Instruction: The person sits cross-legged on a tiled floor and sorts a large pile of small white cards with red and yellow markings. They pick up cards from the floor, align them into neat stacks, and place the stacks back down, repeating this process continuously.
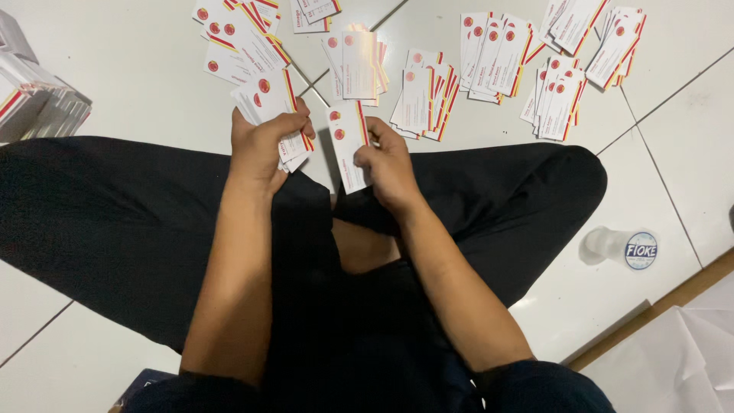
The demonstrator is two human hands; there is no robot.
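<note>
My left hand (264,145) grips a fanned stack of white cards (269,95) with red and yellow stripes and a round red emblem. My right hand (386,164) pinches a single card (348,141) of the same kind, held upright just to the right of the stack. Both hands hover above my crossed legs in dark trousers (115,222). On the white tiled floor beyond the hands lie several piles of the same cards: one at the far left (241,38), one in the middle (355,65), one beside it (424,99), and more at the right (497,57).
Boxes of stacked cards (34,103) stand at the left edge. A clear plastic cup with a printed lid (619,246) lies on its side at the right. A wooden strip (665,302) and white sheets (688,359) fill the lower right corner.
</note>
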